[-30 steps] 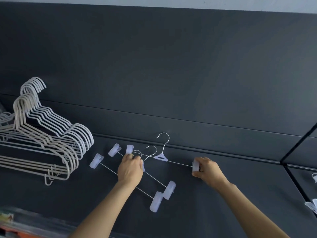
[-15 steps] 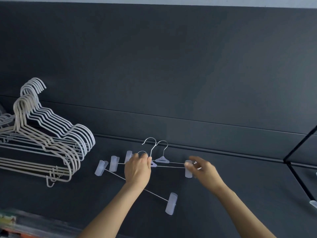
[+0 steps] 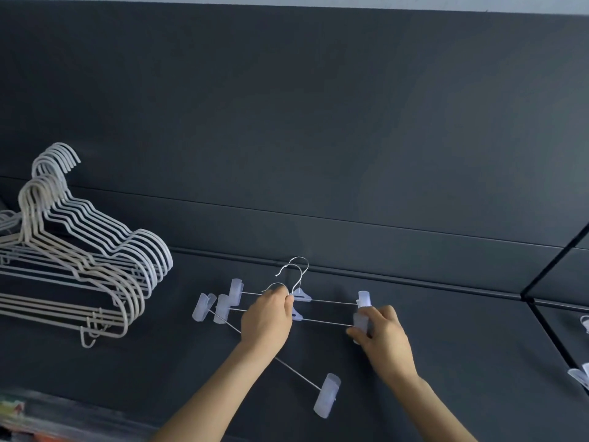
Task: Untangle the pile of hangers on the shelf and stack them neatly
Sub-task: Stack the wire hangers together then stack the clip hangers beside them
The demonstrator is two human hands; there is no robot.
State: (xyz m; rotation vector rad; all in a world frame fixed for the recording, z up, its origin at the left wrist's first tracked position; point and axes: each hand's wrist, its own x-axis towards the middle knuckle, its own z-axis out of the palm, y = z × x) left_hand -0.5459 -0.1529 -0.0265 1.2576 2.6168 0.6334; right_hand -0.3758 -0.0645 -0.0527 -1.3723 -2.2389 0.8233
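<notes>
Clip hangers, three of them, are lying on the dark shelf between and under my hands, and none is showing any brand or writing I can read. My left hand is reaching forward with the forearm rising from lower left, fingers curled shut over the necks where the wire hooks are bunching just beyond my knuckles. My right hand is angling in from the lower right, thumb and fingers pinching a translucent clip at the end of one bar. A third hanger's bar is running diagonally under my left wrist, its far clip lying between my forearms. Well off to the left of my left hand, the white and beige hangers are sitting stacked.
</notes>
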